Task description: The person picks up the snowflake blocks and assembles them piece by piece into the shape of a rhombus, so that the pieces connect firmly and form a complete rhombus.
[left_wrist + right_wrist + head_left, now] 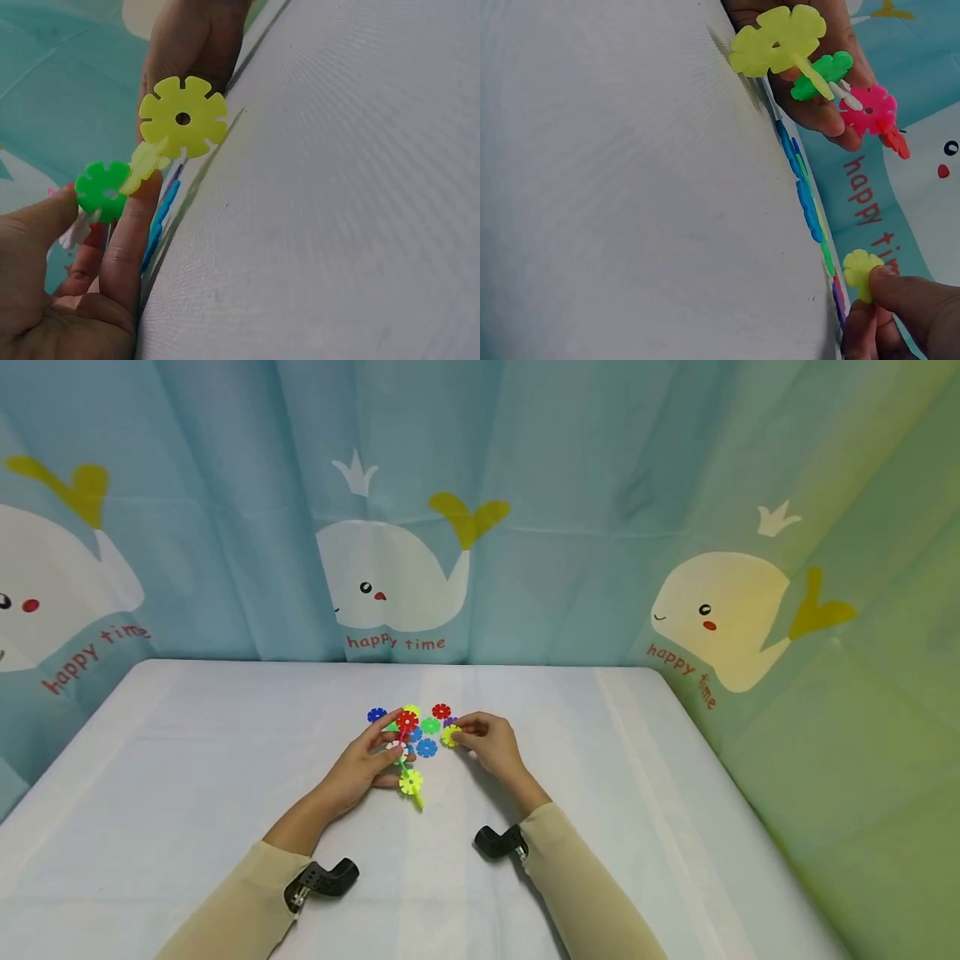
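My left hand [352,781] holds a chain of slotted plastic snowflake discs joined edge to edge. From its far end, the chain runs through a red disc [407,720], a pink disc [881,99], a white disc [396,750], a green disc [94,191] and two yellow ones. Thumb and fingers grip it around the white and green discs, while the end yellow disc [166,124] sticks out free. My right hand [493,745] pinches a single yellow disc [860,264] between thumb and fingers, apart from the chain and near the loose discs.
Several loose discs lie on the white-covered table [570,777] between and beyond the hands, among them a dark blue disc [377,715], a red disc [441,711], a green disc [431,726] and a light blue disc [427,747]. A whale-print curtain [555,510] hangs behind.
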{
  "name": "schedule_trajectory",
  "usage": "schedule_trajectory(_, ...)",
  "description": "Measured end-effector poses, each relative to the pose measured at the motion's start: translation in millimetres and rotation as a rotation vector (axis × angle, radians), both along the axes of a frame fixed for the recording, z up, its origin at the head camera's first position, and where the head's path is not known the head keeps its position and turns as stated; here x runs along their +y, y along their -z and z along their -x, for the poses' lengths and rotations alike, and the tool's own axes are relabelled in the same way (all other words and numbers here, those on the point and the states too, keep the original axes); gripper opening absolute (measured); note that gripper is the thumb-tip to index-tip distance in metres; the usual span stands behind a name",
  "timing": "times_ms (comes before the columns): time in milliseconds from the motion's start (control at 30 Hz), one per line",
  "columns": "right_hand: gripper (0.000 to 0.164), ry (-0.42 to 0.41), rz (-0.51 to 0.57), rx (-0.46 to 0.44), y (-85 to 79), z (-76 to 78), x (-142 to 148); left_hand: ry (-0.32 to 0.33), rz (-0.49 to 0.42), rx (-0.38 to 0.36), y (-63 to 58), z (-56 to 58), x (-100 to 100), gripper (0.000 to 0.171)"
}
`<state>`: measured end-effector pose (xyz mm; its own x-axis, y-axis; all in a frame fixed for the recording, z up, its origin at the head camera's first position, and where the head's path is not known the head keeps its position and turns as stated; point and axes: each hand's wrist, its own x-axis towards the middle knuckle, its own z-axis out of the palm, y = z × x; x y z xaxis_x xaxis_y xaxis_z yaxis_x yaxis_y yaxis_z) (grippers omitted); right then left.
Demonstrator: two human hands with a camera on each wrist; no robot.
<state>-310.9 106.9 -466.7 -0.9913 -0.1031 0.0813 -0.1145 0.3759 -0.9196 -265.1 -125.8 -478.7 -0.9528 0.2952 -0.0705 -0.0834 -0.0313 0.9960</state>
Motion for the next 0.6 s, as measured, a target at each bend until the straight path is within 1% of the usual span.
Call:
schedule_trajectory(100,0.016,0.0,0.04,-0.013,2.6,-0.4,1.1,0.0,0.005,-0.002,-0.1,-0.5,-1.5,0.063)
schedule_trajectory(333,0.016,-0.003,0.098,-0.012,6.1,-0.3,3.1,-0.02,0.023,0.033,1.5,2.8,-5.0,0.064)
schedule_trajectory(600,0.02,-0.054,0.182,-0.009,9.0,0.8,3.3,-0.005,0.029,0.022,2.8,4.0,-6.7,0.063)
